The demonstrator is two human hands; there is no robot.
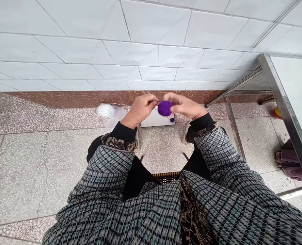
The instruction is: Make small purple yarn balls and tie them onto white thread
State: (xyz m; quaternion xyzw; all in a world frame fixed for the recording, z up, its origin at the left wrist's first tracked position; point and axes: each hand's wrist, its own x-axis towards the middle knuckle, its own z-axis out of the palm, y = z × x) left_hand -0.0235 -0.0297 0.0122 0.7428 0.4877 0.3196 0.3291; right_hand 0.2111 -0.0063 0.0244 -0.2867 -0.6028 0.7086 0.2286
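- Head view, from the left: speckled floor (pixel 20 163) spreads wide beside the seated person, running far to a brown skirting (pixel 110 96) and the white tiled wall (pixel 86 52).
- A white yarn ball (pixel 106 110) sits on the floor, clear plastic (pixel 115 119) bunched against it.
- Next comes the left hand (pixel 142 107), thumb and forefinger pinched together at the purple ball's left side; I can't tell whether a strand runs between them.
- Beyond it, the purple ball (pixel 163 108), round, vivid and slightly blurred, is held up in mid-air over a white board (pixel 151 120) with a dark near edge.
- A small purple ball (pixel 172 119) shows at the board's near right corner, a thin dark strand leading up from it.
- Right hand (pixel 184 105): fingers curled around the purple ball's right side, gripping it.
- Farther right, a metal table frame (pixel 281 95) bounds the room for that arm.
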